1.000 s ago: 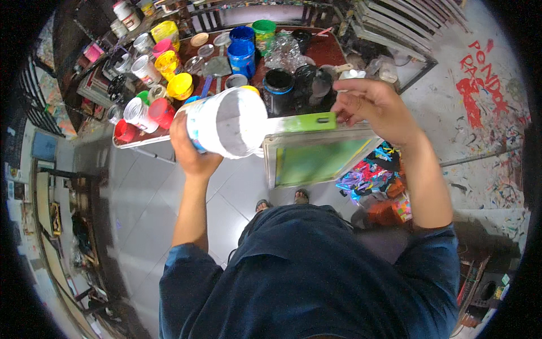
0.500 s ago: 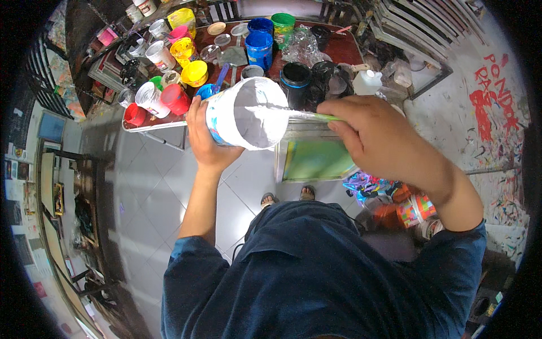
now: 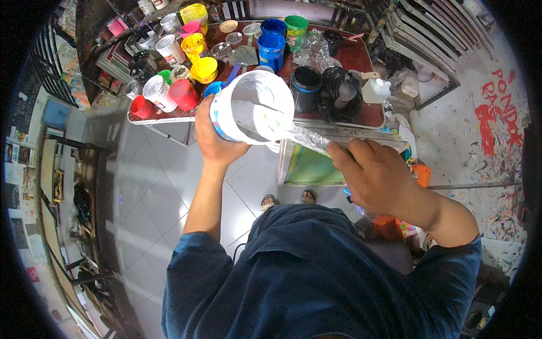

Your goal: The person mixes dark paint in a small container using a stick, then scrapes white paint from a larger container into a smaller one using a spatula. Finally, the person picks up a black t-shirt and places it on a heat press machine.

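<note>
My left hand [image 3: 219, 138] grips the outside of a white plastic tub [image 3: 226, 121], tilted so its mouth faces up and to the right. White paint coats the tub's inner wall. My right hand [image 3: 375, 172] is closed around the end of a paint-smeared stirring stick or spatula [image 3: 307, 137]; its exact kind is hard to tell under the white coating. The tool's far end reaches into the tub's mouth near the right rim. Both hands are held in front of the table, above the floor.
On the dark red table [image 3: 361, 53] stand several paint tubs, among them a blue tub [image 3: 271, 51], a red tub [image 3: 183, 94], a yellow tub [image 3: 204, 70] and a black tub [image 3: 306, 88]. A green framed screen [image 3: 316, 166] leans below its front edge. A white jug [image 3: 376, 90] stands at right.
My right hand has moved down and turned, so the stick now slants down to the right out of the tub. The tub has shifted slightly right and tips more upward.
</note>
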`<state>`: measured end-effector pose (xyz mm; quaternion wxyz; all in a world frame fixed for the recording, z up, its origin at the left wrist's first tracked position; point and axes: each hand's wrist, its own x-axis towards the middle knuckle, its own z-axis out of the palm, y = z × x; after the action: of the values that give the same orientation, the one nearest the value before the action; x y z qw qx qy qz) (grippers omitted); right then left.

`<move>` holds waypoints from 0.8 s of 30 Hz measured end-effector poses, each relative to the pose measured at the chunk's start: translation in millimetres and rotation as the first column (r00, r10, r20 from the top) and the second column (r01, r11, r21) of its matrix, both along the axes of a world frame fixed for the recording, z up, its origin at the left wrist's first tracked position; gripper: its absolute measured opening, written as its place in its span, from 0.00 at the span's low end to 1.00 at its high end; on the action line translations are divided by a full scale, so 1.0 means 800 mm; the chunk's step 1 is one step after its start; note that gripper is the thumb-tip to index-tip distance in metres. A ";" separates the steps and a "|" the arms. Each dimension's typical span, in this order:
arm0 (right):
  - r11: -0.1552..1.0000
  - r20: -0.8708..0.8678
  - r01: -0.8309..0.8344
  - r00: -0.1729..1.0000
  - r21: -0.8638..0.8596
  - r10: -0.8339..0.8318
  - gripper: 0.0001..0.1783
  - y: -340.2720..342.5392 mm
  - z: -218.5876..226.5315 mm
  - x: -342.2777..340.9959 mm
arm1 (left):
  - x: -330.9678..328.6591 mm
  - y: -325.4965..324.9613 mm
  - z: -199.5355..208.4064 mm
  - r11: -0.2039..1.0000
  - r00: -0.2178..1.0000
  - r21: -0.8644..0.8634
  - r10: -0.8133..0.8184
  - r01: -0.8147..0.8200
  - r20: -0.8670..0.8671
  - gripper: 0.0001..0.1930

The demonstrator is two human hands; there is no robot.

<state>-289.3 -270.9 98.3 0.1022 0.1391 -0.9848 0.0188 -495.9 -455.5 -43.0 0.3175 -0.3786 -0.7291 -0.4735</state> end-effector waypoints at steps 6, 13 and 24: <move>0.996 0.044 -0.045 0.998 0.077 0.042 0.26 0.008 0.006 0.004 | -0.005 0.007 -0.002 1.000 1.000 -0.010 0.000 0.000 0.025 0.50; 0.988 0.034 -0.095 0.995 0.118 0.092 0.23 0.010 0.017 0.003 | -0.013 0.004 -0.001 0.999 1.000 -0.035 -0.017 0.017 0.015 0.49; 0.960 0.121 -0.200 0.976 0.195 0.179 0.25 0.028 0.030 0.012 | -0.022 -0.005 -0.004 0.998 0.998 -0.054 0.020 -0.017 0.053 0.47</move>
<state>-279.8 -248.8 122.5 0.0344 0.2417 -0.9675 -0.0664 -513.4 -459.6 -46.0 0.2920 -0.3674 -0.7533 -0.4607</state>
